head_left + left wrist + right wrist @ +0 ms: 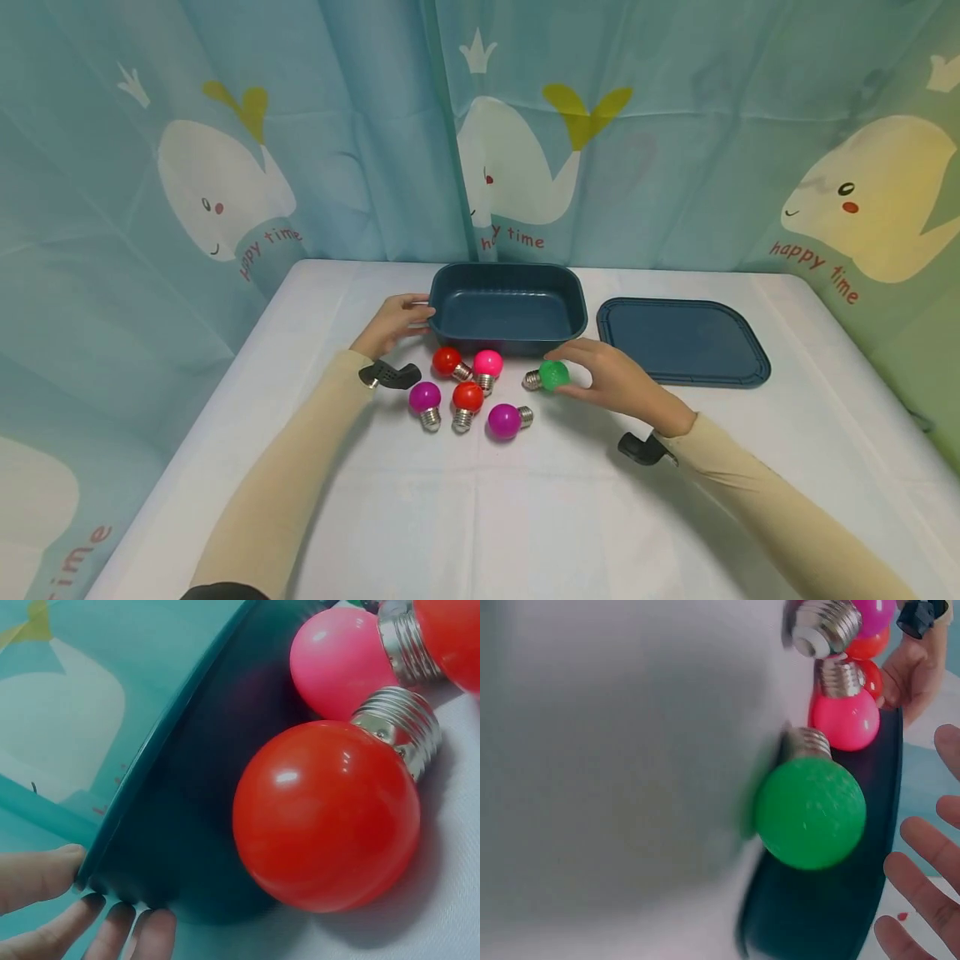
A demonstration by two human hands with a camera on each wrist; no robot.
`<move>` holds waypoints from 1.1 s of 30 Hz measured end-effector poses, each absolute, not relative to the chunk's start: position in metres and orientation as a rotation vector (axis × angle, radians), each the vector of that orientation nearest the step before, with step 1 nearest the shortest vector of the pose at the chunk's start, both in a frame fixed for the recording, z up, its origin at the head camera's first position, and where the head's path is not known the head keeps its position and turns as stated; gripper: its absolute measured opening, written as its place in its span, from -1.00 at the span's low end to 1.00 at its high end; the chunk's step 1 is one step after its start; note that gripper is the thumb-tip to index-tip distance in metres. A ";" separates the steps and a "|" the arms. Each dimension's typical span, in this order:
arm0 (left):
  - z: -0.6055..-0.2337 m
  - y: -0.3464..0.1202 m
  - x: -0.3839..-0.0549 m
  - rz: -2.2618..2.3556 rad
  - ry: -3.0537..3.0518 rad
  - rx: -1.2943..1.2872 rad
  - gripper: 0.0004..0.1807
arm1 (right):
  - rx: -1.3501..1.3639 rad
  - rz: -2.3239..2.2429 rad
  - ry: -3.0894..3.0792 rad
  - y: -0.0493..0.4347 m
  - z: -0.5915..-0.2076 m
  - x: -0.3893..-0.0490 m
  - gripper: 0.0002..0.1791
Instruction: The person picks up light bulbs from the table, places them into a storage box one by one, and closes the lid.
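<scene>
My left hand (395, 322) grips the left end of a dark blue rectangular container (510, 343); in the left wrist view the thumb (45, 874) lies over its rim with the fingers underneath. A green light bulb (553, 375) with a silver screw base lies on the table before the container's front right corner. Around it my right hand (611, 379) arches, thumb and fingers parted. In the right wrist view its spread fingers (922, 896) stand apart from the green bulb (810, 814).
In front of the container lie a red bulb (447, 361), a pink bulb (488, 363), another red bulb (468, 397) and two purple bulbs, one left (425, 396) and one nearer me (504, 422). A flat dark blue lid (682, 342) rests at the right. Behind the table hangs a whale-print curtain (375, 125).
</scene>
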State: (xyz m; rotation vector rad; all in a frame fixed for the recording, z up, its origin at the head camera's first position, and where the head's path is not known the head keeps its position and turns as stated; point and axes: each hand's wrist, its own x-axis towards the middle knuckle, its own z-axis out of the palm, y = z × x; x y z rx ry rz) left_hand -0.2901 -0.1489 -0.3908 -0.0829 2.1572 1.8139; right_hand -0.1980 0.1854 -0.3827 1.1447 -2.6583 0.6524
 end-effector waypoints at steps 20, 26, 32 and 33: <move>-0.391 -0.152 -0.282 1.806 2.139 -0.110 -0.42 | 1.080 0.621 -2.735 0.186 -0.393 -0.204 -0.54; -0.392 -0.151 -0.282 1.820 2.148 -0.146 -0.44 | 1.060 0.658 -2.771 0.189 -0.398 -0.206 -0.50; -0.390 -0.149 -0.283 1.830 2.146 -0.145 -0.43 | 1.051 0.739 -2.800 0.191 -0.403 -0.209 -0.47; -0.390 -0.149 -0.283 1.829 2.145 -0.140 -0.43 | 1.050 0.750 -2.802 0.191 -0.404 -0.210 -0.47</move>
